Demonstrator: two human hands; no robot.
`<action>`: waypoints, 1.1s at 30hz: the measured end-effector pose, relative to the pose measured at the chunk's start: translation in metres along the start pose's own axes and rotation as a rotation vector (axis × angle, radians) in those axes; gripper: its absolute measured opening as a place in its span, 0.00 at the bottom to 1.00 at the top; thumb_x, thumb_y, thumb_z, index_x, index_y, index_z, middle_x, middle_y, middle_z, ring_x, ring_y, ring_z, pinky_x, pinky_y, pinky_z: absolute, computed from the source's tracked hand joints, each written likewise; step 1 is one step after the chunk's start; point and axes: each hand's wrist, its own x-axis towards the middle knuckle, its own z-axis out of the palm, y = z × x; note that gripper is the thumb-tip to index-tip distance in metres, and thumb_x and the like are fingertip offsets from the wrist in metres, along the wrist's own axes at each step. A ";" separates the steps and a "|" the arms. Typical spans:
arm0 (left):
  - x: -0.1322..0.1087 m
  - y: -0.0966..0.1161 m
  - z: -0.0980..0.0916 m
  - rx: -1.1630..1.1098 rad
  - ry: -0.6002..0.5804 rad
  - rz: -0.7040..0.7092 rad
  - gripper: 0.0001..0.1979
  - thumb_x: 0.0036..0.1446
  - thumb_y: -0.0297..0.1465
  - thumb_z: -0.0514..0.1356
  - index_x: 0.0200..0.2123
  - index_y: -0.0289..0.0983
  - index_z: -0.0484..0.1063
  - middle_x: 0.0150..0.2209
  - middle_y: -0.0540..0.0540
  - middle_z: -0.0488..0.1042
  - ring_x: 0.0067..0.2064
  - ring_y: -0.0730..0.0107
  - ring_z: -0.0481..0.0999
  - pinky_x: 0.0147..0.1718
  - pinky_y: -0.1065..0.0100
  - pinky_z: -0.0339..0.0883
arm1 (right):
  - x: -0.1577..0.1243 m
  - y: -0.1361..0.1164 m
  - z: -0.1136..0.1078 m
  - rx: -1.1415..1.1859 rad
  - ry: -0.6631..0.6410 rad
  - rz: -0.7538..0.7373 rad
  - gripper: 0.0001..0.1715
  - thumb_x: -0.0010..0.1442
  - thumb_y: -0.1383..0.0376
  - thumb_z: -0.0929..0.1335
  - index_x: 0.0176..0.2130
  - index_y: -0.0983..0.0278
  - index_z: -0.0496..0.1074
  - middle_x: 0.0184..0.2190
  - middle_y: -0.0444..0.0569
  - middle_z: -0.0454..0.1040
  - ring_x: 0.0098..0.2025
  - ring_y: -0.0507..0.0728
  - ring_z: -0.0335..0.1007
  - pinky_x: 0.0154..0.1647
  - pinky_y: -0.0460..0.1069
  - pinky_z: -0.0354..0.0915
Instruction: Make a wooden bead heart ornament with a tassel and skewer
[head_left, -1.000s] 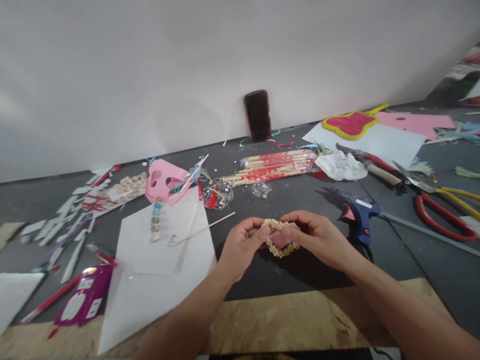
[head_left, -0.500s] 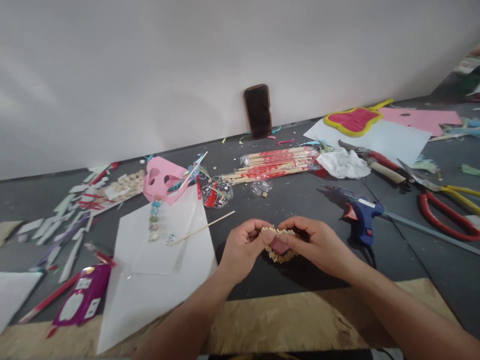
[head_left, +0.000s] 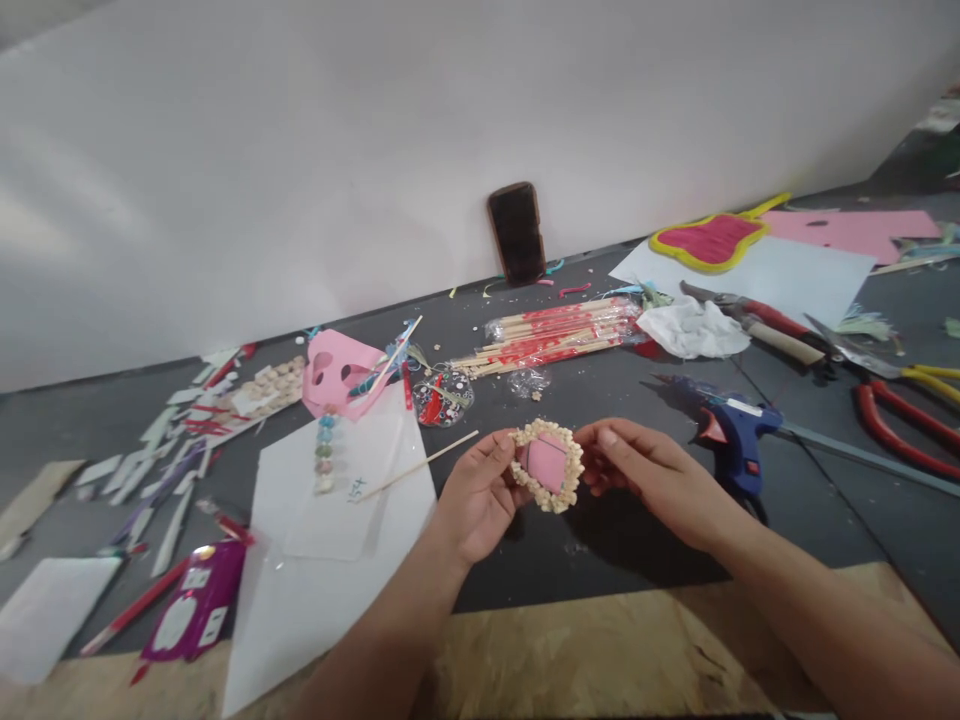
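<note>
A small pink craft piece [head_left: 548, 464] edged with cream beads is held up facing me, above the dark table [head_left: 570, 400]. My left hand [head_left: 480, 495] pinches its left edge with closed fingers. My right hand [head_left: 645, 475] is at its right edge with its fingers curled loosely; whether they still touch the piece I cannot tell. A blue glue gun [head_left: 731, 440] lies just right of my right hand.
White paper sheets [head_left: 337, 520] and a thin wooden stick [head_left: 420, 463] lie to the left. A pack of wooden sticks [head_left: 555, 330], a phone [head_left: 516, 232] against the wall, scissors and cutters [head_left: 892, 395] at right, pink scraps [head_left: 337, 370], purple packet [head_left: 191, 615].
The beaded piece was turned from lying flat between both hands to upright and facing me. My right hand drew back to its right edge. The view shifted slightly.
</note>
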 end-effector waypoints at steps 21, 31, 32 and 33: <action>-0.006 -0.008 0.000 -0.193 -0.163 -0.180 0.07 0.52 0.28 0.64 0.36 0.38 0.74 0.36 0.51 0.77 0.37 0.74 0.78 0.37 0.75 0.73 | -0.017 -0.002 0.017 -0.476 -0.003 -0.687 0.10 0.59 0.68 0.66 0.43 0.62 0.70 0.36 0.48 0.72 0.37 0.51 0.66 0.36 0.44 0.64; -0.003 -0.009 0.005 -0.130 -0.097 -0.141 0.07 0.51 0.29 0.65 0.35 0.36 0.71 0.34 0.51 0.76 0.32 0.74 0.78 0.30 0.75 0.73 | -0.017 -0.002 0.017 -0.441 -0.032 -0.603 0.09 0.59 0.67 0.66 0.42 0.61 0.70 0.35 0.46 0.72 0.33 0.49 0.65 0.32 0.43 0.62; -0.003 -0.010 0.004 -0.124 -0.097 -0.134 0.07 0.52 0.29 0.65 0.35 0.36 0.71 0.34 0.50 0.76 0.32 0.74 0.78 0.30 0.75 0.74 | -0.017 -0.001 0.017 -0.433 -0.038 -0.589 0.09 0.59 0.67 0.66 0.43 0.61 0.70 0.35 0.46 0.72 0.33 0.49 0.64 0.32 0.43 0.62; -0.003 -0.010 0.003 -0.119 -0.096 -0.133 0.07 0.52 0.29 0.64 0.35 0.36 0.71 0.34 0.50 0.76 0.32 0.74 0.78 0.30 0.75 0.74 | -0.017 -0.001 0.016 -0.425 -0.047 -0.570 0.09 0.60 0.66 0.66 0.43 0.61 0.70 0.35 0.46 0.71 0.32 0.49 0.64 0.31 0.43 0.62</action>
